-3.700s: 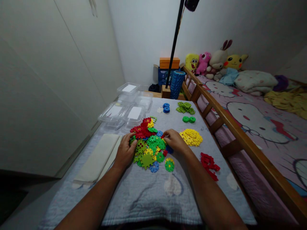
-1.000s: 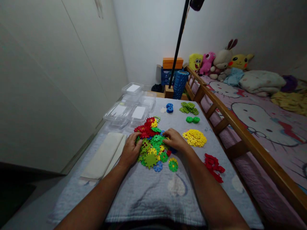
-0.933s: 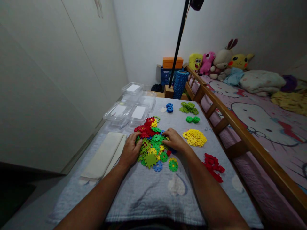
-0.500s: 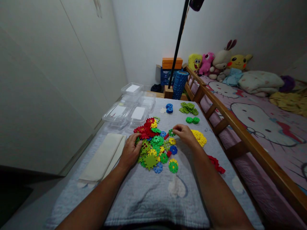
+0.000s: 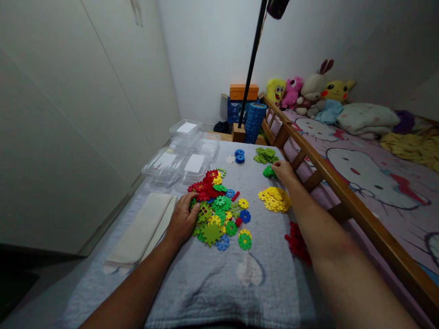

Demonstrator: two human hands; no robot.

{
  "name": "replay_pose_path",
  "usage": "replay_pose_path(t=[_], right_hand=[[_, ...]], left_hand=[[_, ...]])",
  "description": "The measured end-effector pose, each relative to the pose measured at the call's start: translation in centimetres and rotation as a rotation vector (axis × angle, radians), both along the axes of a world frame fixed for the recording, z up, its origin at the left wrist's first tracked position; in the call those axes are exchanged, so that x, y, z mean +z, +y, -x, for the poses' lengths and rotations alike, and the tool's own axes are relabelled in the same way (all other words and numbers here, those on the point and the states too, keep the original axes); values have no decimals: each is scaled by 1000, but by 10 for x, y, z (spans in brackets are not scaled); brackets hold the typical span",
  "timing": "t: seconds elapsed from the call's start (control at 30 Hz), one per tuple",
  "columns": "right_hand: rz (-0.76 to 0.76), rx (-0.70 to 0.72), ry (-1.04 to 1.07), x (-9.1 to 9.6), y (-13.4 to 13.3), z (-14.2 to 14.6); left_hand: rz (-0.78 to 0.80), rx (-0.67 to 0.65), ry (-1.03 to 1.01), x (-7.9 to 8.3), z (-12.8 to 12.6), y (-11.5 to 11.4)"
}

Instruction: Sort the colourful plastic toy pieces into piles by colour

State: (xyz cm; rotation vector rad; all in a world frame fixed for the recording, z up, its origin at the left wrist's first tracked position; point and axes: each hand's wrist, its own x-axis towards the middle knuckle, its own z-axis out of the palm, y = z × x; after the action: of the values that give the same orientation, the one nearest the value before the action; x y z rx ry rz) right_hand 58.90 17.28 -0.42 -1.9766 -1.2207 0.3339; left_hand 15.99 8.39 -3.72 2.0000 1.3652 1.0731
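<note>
My left hand (image 5: 184, 215) rests at the left edge of a mixed heap of plastic building pieces, thumb and fingers apart and touching its edge. In this heap lie green, yellow and blue notched discs, red pieces (image 5: 205, 187) and a lime square piece (image 5: 211, 233). Over at the small green pile (image 5: 268, 172), my right hand (image 5: 284, 172) pinches a green notched disc, mostly hidden by the fingertips. Nearby are a lime pile (image 5: 265, 155), a blue pile (image 5: 239, 156) and a yellow pile (image 5: 275, 199). A red pile (image 5: 297, 242) is partly behind my right forearm.
Clear lidded plastic boxes (image 5: 163, 162) stand at the table's back left, behind a folded cream cloth (image 5: 140, 230). A wooden bed rail (image 5: 318, 176) runs along the right side. Beyond the far edge rise a black pole (image 5: 252, 64) and a blue roller (image 5: 255, 122).
My right hand has carried a green disc from the right side of the mixed heap back and right to the green pile. My left hand stays beside the heap.
</note>
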Motion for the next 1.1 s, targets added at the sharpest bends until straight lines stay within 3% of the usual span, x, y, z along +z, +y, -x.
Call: replay_pose_path(t=[0.27,0.43,0.6,0.7,0.8,0.9,0.97,1.1], right_hand=[[190,-163,-357,-1,4,10],[127,-167,-429,-5,-3,13],[-4,-182,-359,13,-12,24],[-56,-28,-259,28,-20,44],[10,338,-110,33,-34,76],[148,665,-48,25,-51,113],[165,736,-111,15,-61,134],[86,723,-254,-4,-73,163]], left_hand=[[8,-5,7,-1,1,0],[17,-6,1,1,1,-1],[10,-1,-6,0,0,0],[3,1,-7,-1,0,0],[3,4,0,-1,0,0],[1,2,6,1,0,0],[0,1,9,2,0,0],[5,8,7,2,-1,-1]])
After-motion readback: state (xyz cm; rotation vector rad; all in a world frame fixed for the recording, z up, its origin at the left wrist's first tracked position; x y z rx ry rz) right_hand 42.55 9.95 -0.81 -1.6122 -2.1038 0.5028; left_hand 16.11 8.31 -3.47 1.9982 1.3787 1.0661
